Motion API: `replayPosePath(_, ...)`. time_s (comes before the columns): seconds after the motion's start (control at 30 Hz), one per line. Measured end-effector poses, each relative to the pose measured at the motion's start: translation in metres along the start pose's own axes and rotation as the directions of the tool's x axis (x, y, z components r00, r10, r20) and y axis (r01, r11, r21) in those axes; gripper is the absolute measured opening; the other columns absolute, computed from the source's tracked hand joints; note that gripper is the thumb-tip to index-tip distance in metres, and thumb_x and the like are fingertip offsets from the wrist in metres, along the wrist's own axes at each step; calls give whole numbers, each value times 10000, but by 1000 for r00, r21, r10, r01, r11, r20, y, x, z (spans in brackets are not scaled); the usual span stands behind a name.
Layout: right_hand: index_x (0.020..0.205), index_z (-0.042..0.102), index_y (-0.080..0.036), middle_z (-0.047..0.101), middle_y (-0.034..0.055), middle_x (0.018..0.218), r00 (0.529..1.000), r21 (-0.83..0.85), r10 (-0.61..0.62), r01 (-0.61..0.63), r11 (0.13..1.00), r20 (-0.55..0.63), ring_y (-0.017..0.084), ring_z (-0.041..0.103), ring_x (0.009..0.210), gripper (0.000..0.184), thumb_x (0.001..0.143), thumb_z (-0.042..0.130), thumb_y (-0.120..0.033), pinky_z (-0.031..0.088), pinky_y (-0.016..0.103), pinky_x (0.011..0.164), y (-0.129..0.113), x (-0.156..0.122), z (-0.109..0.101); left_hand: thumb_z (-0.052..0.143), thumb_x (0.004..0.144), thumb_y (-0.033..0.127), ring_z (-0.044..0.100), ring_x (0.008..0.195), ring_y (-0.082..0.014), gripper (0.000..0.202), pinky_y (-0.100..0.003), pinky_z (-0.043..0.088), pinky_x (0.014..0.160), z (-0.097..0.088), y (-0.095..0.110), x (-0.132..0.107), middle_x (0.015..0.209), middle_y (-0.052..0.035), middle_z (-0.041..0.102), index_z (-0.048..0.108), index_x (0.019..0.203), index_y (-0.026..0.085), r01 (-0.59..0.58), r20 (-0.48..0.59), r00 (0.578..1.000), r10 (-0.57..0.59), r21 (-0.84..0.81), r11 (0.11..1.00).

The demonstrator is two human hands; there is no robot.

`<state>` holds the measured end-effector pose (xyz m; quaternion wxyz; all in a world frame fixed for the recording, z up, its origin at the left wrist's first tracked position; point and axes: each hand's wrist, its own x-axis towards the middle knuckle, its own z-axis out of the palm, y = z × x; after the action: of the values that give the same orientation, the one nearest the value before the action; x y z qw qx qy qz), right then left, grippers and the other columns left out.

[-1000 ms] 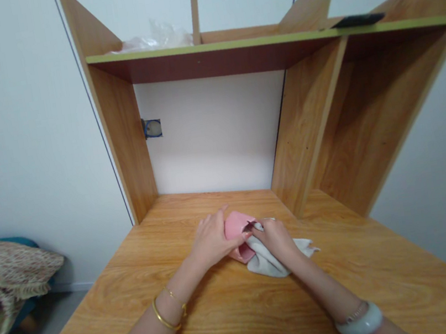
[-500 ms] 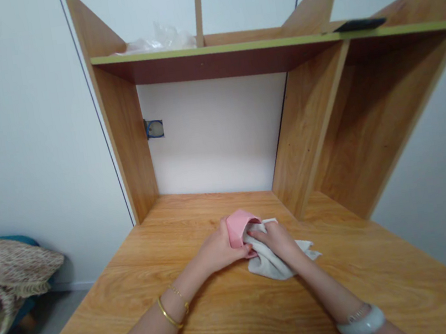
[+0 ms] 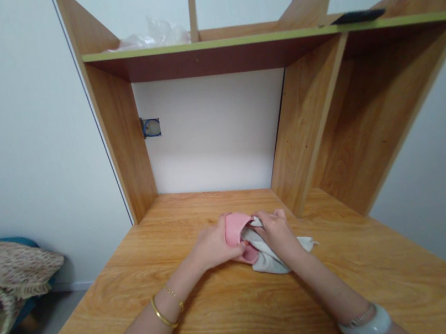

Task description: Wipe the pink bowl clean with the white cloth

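A small pink cup (image 3: 234, 228) lies tilted on the wooden desk (image 3: 236, 310), mouth turned to the right. My left hand (image 3: 212, 245) is wrapped round its left side. My right hand (image 3: 277, 232) is closed on a light grey cloth (image 3: 267, 255) and presses part of it into the cup's mouth. The rest of the cloth trails on the desk to the right of my right hand.
A wooden hutch stands at the back of the desk with upright panels (image 3: 304, 121) and a green-edged shelf (image 3: 270, 37). Clear plastic (image 3: 157, 34) and a flat black object (image 3: 359, 16) lie on that shelf. A bed with a patterned cover (image 3: 0, 278) is at the left.
My right hand has pushed the cloth deeper into the cup's mouth and turned slightly. My left hand went from resting over the cup to gripping its side. The cup tilted.
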<state>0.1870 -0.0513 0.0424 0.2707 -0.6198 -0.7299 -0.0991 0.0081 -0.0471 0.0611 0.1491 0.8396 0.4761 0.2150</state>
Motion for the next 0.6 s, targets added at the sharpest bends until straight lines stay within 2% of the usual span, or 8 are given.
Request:
replayPosePath(0.1,870,575,-179,674,57,764,999,27,-47,47,999,-12,186,578,720,103,803,506,-215,280,297,787,-4,-1,1,546,675,509,602,931,-303,712,-379,466,769,-5,-1,2,1063,-112,629,371,1287,189,-15,-6,1000,16,53,999)
replayPosePath(0.2,941,545,-163,673,68,789,998,48,50,-49,998,-28,204,585,742,186,784,539,-263,304,292,758,-6,-1,5,521,686,524,592,961,-312,749,-388,458,789,-8,0,2,1094,-131,618,347,1317,160,-7,-6,1000,8,81,997)
replayPosePath(0.3,973,513,-142,670,70,780,986,74,165,-164,984,-11,222,602,758,323,755,568,-374,319,294,738,-5,0,10,509,694,530,596,958,-304,753,-380,457,788,-8,-1,3,1094,-130,620,339,1326,158,-2,-6,1000,3,84,996)
replayPosePath(0.43,927,548,-123,674,104,787,952,6,285,-287,958,110,251,619,775,461,709,549,-529,324,302,687,-3,0,10,502,700,540,595,960,-300,743,-369,457,787,-7,-2,2,1079,-129,625,354,1316,151,13,-17,1000,-11,91,996)
replayPosePath(0.53,797,622,-148,682,126,793,936,-89,263,-248,965,234,264,618,805,430,715,515,-557,321,302,665,-4,0,7,515,688,547,593,968,-295,748,-350,458,789,-7,-2,2,1080,-122,625,366,1305,152,23,-21,1000,-21,102,994)
replayPosePath(0.6,768,652,-163,690,118,791,930,-86,238,-223,971,279,253,621,807,371,746,505,-503,321,293,656,-7,0,5,515,684,548,596,964,-297,747,-347,458,787,-6,0,2,1077,-118,628,366,1302,156,19,-27,1000,-16,126,992)
